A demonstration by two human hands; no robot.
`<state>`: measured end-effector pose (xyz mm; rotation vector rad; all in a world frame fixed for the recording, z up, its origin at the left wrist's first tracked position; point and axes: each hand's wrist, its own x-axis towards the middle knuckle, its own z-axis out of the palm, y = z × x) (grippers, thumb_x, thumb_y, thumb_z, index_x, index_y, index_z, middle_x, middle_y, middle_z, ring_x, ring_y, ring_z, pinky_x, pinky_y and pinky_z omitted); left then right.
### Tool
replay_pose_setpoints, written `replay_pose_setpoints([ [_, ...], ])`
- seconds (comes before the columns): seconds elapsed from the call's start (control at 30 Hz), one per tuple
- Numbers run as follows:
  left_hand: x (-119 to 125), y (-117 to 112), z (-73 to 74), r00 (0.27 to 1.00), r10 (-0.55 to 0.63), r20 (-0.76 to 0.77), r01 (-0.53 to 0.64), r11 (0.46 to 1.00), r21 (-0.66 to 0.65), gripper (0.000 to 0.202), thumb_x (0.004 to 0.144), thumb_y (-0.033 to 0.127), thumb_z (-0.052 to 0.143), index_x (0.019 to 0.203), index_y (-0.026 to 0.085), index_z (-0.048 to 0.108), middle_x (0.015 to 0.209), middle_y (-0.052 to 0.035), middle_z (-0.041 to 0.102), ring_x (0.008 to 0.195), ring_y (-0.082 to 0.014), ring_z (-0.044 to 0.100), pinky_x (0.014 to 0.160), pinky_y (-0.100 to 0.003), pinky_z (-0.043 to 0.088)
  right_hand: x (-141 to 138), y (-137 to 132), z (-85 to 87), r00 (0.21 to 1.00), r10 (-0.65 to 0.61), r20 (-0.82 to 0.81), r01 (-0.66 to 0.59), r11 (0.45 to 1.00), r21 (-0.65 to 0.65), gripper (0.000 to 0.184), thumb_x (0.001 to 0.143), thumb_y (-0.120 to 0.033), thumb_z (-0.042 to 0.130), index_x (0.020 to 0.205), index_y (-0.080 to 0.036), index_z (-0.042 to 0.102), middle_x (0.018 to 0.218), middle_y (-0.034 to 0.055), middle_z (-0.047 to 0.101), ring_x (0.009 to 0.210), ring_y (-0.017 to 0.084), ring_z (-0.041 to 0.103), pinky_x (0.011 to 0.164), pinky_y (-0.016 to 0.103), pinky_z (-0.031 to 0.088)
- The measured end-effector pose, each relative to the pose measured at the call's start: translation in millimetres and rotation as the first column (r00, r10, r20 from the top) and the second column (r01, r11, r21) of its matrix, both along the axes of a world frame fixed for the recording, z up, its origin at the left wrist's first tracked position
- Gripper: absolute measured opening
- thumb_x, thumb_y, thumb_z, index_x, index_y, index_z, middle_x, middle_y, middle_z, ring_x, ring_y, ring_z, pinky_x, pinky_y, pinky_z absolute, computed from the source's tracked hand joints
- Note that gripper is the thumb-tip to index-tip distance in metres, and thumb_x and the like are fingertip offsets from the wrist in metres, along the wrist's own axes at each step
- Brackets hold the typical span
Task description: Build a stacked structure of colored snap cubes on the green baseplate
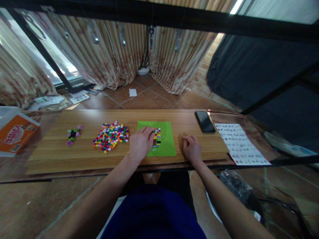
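My left hand (141,142) lies over the left half of a green studded baseplate (168,141). Its fingertips are pinched together at the upper left edge of a block of small coloured toy bricks (158,136) set on the plate. Whatever sits between those fingertips is hidden, and the hand covers part of the brick block. On the wooden board just right of the baseplate rests my right hand (192,148), its fingers curled in loosely with nothing visible in them. A heap of loose multicoloured bricks (111,135) is spread left of my left hand.
A smaller group of green, black and pink bricks (73,134) lies farther left on the wooden board (57,152). An orange-labelled tub (17,132) stands at the left end. A black phone (204,121) and a printed sheet (240,142) are on the right.
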<state>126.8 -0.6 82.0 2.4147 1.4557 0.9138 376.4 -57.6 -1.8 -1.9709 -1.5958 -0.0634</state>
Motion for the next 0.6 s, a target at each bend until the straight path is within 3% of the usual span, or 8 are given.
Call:
replay_pose_setpoints([
  [0.6,-0.5,4.0,-2.7,0.992,-0.043,-0.115,0.052,0.996,0.073,0.027,0.096,0.025,0.041,0.089,0.018,0.067,0.091,-0.0060,0.068,0.083,-0.0160,0.062,0.072,-0.026,0.047,-0.3,-0.6,0.3,1.000,0.001,-0.005,-0.001,1.000,0.007,0.026,0.088,-0.020,0.044,0.092,-0.018,0.069,0.088,0.0083,0.062,0.081,0.020,0.056,0.072,0.031,0.043],
])
